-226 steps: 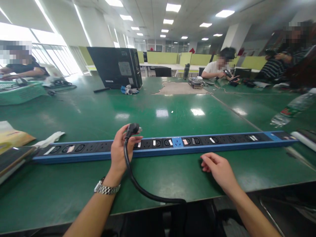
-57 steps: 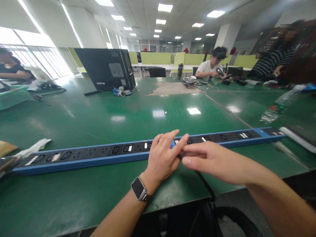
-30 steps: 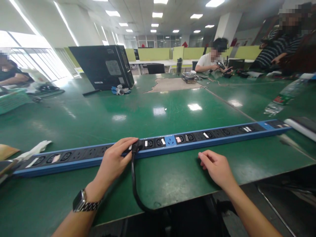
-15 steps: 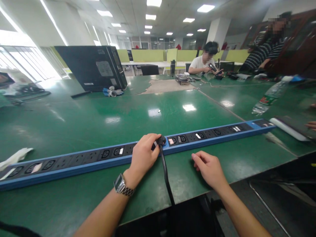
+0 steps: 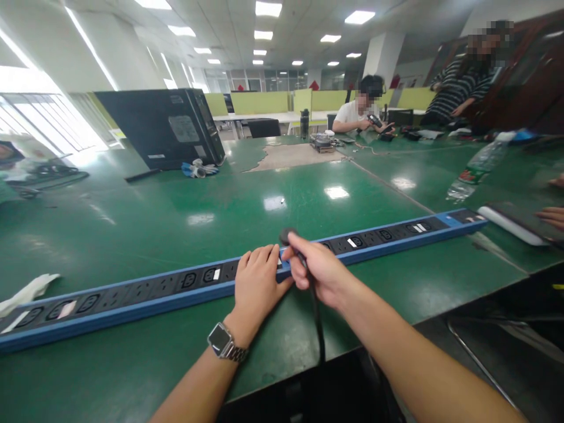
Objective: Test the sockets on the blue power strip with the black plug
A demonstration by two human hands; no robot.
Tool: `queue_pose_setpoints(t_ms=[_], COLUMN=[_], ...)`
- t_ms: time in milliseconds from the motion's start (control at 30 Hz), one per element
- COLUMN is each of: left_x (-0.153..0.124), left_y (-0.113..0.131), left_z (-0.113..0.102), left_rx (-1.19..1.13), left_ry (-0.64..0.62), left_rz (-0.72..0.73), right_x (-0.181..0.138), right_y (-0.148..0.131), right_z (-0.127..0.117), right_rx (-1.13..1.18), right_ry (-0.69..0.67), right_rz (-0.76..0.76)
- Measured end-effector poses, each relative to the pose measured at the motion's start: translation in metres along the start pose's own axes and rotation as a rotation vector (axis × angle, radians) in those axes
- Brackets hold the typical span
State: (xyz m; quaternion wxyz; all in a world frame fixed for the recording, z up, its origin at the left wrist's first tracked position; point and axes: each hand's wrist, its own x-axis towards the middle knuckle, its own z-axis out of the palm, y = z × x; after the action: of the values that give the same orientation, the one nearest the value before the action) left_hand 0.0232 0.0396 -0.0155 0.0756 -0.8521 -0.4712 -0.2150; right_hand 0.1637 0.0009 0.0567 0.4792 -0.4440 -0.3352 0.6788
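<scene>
A long blue-edged power strip (image 5: 145, 292) with black sockets lies across the green table. My left hand (image 5: 259, 276), a watch on its wrist, is closed over the strip near its middle, fingers on top and thumb at the near side. Just right of it, my right hand (image 5: 324, 267) is closed around a black power plug (image 5: 288, 236), which is held above the strip. From the plug a black cord (image 5: 318, 329) hangs down over the near table edge. Both hands hide part of the strip's middle sockets.
A black computer case (image 5: 163, 129) stands at the back left, with gloves (image 5: 200, 169) beside it. A plastic bottle (image 5: 478, 167) and a flat white-edged object (image 5: 511, 225) are on the right. Another person's hand (image 5: 550, 216) shows at the right edge. Two people are farther back.
My left hand has let go of the plug and now holds the strip. My right hand has come left and taken the plug, which has been lifted.
</scene>
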Motion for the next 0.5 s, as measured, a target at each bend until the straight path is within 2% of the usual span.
queue_pose_setpoints(t_ms=[67, 133, 200, 267, 367, 433, 500], left_x=[-0.001, -0.001, 0.0, 0.0, 0.0, 0.0, 0.0], left_y=[0.0, 0.0, 0.0, 0.0, 0.0, 0.0, 0.0], left_z=[0.0, 0.001, 0.001, 0.001, 0.001, 0.001, 0.001], left_rx=[0.015, 0.02, 0.017, 0.013, 0.012, 0.013, 0.013], left_ry=[-0.015, -0.02, -0.023, -0.025, -0.026, -0.025, -0.023], left_rz=[0.007, 0.004, -0.002, -0.007, -0.004, -0.003, -0.004], right_x=[-0.017, -0.033, -0.04, -0.035, -0.019, -0.01, -0.007], right_y=[-0.031, -0.052, -0.056, -0.045, -0.023, -0.013, -0.008], right_z=[0.0, -0.013, -0.038, -0.069, -0.109, -0.123, -0.127], right_rx=[0.118, 0.078, -0.033, -0.095, -0.039, 0.003, 0.017], right_ry=[-0.027, 0.031, 0.127, 0.217, 0.287, 0.28, 0.265], right_rz=[-0.178, -0.293, -0.223, -0.041, 0.153, 0.212, 0.238])
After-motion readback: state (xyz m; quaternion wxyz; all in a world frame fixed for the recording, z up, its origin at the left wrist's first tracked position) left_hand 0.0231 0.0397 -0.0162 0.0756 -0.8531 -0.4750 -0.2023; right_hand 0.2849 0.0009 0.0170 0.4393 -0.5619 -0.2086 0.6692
